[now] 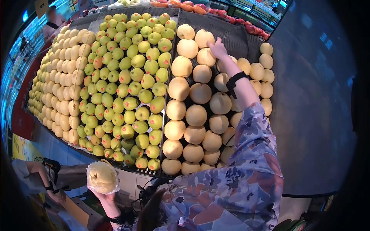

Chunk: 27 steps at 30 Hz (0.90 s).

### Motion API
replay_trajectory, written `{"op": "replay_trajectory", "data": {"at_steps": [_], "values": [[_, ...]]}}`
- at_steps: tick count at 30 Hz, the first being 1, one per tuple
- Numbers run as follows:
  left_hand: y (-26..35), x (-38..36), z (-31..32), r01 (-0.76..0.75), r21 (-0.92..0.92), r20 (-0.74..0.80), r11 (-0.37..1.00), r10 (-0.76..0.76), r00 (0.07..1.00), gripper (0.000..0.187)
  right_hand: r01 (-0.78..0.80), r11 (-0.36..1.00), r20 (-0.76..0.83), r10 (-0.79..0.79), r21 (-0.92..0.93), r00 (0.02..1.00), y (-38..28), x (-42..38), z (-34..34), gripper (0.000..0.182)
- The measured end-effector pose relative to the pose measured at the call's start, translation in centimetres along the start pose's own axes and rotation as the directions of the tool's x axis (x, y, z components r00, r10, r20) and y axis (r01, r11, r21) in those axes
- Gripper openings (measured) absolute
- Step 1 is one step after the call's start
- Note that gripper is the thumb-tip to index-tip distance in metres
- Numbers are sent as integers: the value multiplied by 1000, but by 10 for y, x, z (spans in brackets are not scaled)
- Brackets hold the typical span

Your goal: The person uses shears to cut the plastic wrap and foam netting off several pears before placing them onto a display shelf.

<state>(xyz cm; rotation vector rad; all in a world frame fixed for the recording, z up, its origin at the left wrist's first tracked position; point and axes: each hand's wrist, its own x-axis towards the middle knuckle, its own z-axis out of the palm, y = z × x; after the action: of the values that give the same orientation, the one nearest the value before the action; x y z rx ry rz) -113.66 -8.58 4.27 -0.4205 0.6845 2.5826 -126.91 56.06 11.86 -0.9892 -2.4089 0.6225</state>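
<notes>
My left hand [106,195] is closed round a large pale yellow pear [102,176] in a clear, bumpy wrapper, held up in front of the display's near edge. My right hand [218,50] stretches to the far end of the right-hand section. Its visible fingers are apart, their tips at the side of a round yellow pear [204,39] and just above another pear [206,57]. Part of the hand's underside is hidden. Rows of similar round pears [195,115] lie on dark matting below that arm.
Green, red-stickered fruit [130,103] fills the middle section, beyond a thin divider [166,96]. More pale fruit [64,91] lies to the left. Red apples [250,29] line the far edge. A grey surface [308,115] extends right. Another person's arm [44,175] is at lower left.
</notes>
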Motion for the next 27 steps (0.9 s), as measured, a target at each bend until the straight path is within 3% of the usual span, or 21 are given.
{"op": "replay_trajectory", "data": {"at_steps": [1,3,4,6,9,11,13,16,20,21,22,25,27], "values": [[0,0,0,3,0,4,1000,-3,1000,66,-1,1000,-4,1,-1,1000,4,-5,0,80],[-1,0,0,28,40,62,999,-31,998,66,47,999,222,-40,-26,974,0,-29,0,86],[-2,0,-3,30,41,64,999,-32,997,66,45,999,219,-38,-26,975,-4,-38,-1,86],[-4,1,-9,-28,59,-32,998,30,999,65,93,985,170,-68,-143,983,-15,-52,-4,90],[-7,0,0,-12,60,-23,998,13,1000,64,119,979,86,-106,-163,991,-20,-57,4,94],[-11,-6,14,-1,60,-12,998,2,1000,62,104,986,109,-90,-132,990,-14,-58,10,94],[-14,-12,16,12,60,-12,998,-11,1000,61,186,982,-14,-186,29,983,-2,-61,19,95],[-21,-18,15,-24,-22,-111,999,22,994,59,156,971,-87,-142,181,986,6,-63,29,95],[-29,-27,2,-10,-112,-115,994,-3,993,61,209,945,-237,-150,252,960,10,-69,30,89],[-31,-24,-7,31,-18,8,999,-31,1000,62,216,942,-232,-157,256,960,7,-71,27,89],[-32,-26,-17,65,82,122,995,-75,990,64,272,933,-256,-211,235,943,7,-75,23,85],[-36,-32,8,145,115,201,983,-166,966,66,398,901,-275,-344,173,898,-12,-112,-2,72],[-34,-28,6,174,-6,139,985,-171,975,61,562,796,-199,-528,224,826,-38,-150,-16,59]]}}
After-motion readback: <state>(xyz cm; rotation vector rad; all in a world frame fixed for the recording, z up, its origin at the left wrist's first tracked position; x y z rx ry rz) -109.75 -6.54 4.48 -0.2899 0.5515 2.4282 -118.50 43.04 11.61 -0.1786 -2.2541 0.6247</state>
